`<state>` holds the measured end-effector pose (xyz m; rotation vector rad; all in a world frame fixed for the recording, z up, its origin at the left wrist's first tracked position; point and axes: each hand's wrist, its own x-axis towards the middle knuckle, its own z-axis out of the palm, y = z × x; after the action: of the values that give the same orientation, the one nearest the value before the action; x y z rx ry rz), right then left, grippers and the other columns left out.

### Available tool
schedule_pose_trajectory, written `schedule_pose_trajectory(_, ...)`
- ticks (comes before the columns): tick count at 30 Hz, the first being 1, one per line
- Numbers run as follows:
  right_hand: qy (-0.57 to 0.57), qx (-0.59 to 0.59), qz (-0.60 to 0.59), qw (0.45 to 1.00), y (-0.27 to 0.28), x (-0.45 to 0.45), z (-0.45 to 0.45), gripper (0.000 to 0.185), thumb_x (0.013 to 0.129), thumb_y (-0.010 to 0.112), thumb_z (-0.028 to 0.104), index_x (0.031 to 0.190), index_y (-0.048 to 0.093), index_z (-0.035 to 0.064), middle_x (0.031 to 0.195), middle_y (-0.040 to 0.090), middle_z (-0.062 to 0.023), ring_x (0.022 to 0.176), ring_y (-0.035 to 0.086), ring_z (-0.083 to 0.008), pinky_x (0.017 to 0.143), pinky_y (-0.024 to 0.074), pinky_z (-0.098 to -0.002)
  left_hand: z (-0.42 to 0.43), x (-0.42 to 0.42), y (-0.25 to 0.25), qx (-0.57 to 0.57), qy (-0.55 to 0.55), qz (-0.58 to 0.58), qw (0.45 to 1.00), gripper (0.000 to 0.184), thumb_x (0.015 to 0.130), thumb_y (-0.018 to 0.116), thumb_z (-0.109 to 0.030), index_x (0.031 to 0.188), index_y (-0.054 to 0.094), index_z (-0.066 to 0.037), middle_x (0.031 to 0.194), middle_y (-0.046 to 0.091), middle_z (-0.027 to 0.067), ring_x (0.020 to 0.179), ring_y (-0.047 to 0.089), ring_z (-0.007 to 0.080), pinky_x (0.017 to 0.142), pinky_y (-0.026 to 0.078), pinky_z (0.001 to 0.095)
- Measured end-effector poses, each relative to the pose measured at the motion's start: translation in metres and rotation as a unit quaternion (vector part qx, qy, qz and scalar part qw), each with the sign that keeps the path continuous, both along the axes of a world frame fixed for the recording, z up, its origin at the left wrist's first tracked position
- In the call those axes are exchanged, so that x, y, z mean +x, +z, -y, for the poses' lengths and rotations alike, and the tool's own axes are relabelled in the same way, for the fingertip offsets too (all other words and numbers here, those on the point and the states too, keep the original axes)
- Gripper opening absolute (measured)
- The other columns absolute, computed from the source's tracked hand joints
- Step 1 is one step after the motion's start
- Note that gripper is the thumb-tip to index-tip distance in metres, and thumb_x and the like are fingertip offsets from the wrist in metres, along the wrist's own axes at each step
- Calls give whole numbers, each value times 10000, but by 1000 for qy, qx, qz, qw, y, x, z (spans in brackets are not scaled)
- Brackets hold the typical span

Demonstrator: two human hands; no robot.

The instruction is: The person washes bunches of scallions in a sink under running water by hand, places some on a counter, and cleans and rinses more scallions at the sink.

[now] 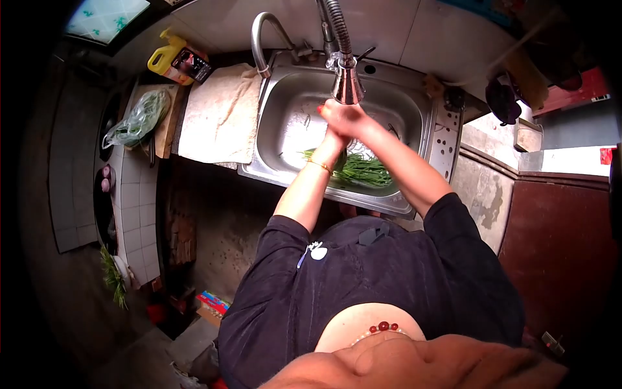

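Observation:
Beneath the running-water spout of the chrome faucet (348, 84), my two hands overlap over the sink. My right hand (348, 118) lies across my left hand (334, 138), and they touch. Motion smears the right fingers; the left fingers are mostly hidden under them. Whether anything is between the palms cannot be made out. A bunch of long green leafy stalks (363, 171) rests on the near side of the metal sink (275, 146), just below my hands. Small green bits lie scattered on the basin floor. A thin bracelet (319, 165) circles my left wrist.
A second curved tap (258, 39) rises at the sink's back left. Left of the basin are a pale cloth (220, 117), a yellow jug (173, 59) and a plastic bag of greens (139, 117). More green stalks (113, 277) hang at the lower left.

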<state>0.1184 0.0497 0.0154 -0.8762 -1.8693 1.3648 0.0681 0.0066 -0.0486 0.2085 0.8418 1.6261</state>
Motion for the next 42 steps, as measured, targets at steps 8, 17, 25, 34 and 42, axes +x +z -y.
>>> schedule_pose_trajectory(8,33,-282,12,959,-4,24,-44,389,751,563,443,708,564,56,618,525,-48,433,467,-152,383,363,-284,26,-20,78,-56,-221,-156,961,94,807,517,-131,755,543,-58,502,375,-28,401,320,79,399,274,219)
schedule_pose_trajectory(17,137,-176,-123,967,8,58,-10,392,740,626,224,1039,427,67,936,543,-57,864,523,-124,737,427,-256,22,-40,74,-15,-164,48,985,243,880,431,-286,852,496,-53,539,383,-8,451,334,108,479,310,260)
schedule_pose_trajectory(25,67,-207,-185,958,12,51,7,198,775,567,94,916,442,34,782,548,-53,698,531,-105,666,467,-271,25,-34,74,-18,-180,55,982,239,881,418,-282,875,501,-58,602,501,29,460,396,127,504,362,284)
schedule_pose_trajectory(34,9,37,111,993,58,46,-7,248,758,542,113,989,513,25,832,604,-121,791,563,-183,723,438,-292,32,-26,72,-9,-253,40,967,114,813,521,-161,818,497,-49,566,446,23,446,376,107,467,325,249)
schedule_pose_trajectory(42,19,-80,-20,996,25,42,-19,276,855,513,317,871,546,43,719,567,-16,631,532,-102,582,445,-258,35,-24,74,3,-212,-13,977,86,807,517,-143,803,500,-58,588,453,18,462,397,110,474,358,256)
